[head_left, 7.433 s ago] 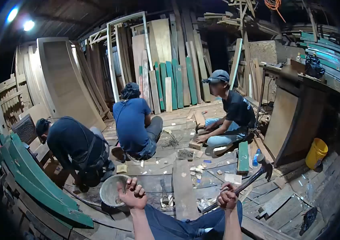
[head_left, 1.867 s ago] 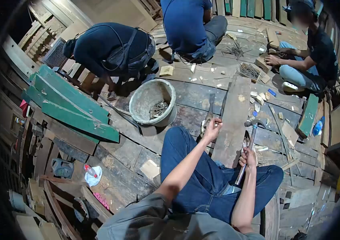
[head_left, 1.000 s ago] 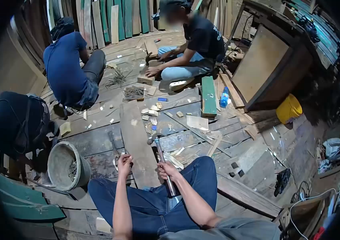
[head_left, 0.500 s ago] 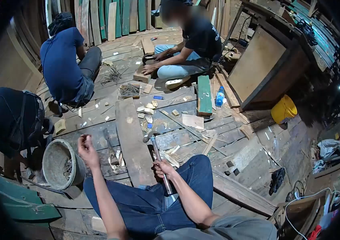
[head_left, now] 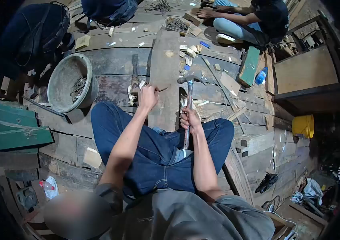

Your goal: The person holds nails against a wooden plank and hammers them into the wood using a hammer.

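Observation:
My right hand (head_left: 190, 119) is wrapped round the handle of a claw hammer (head_left: 190, 92), which stands upright with its head up, above my lap. My left hand (head_left: 148, 97) pinches a thin dark nail (head_left: 163, 89) over the left edge of a long wooden plank (head_left: 165, 60). The plank lies on the floor in front of my crossed legs. Just beyond my left hand is a chisel-like tool (head_left: 135, 66) on the floorboards. Left of it stands a grey bucket (head_left: 63, 94) with nails inside.
Parts of three people show ahead: a dark-clothed back (head_left: 30, 36), a seated person (head_left: 110, 10) and one in a black shirt (head_left: 272, 20). Green boards (head_left: 14, 136) lie left. A box of nails (head_left: 176, 25), wood scraps, a blue bottle (head_left: 261, 76) and a yellow bucket (head_left: 302, 126) are around.
My left hand has moved from near the bucket to over the plank, with a nail now showing in its fingers. My right hand keeps the hammer. The view has tilted down.

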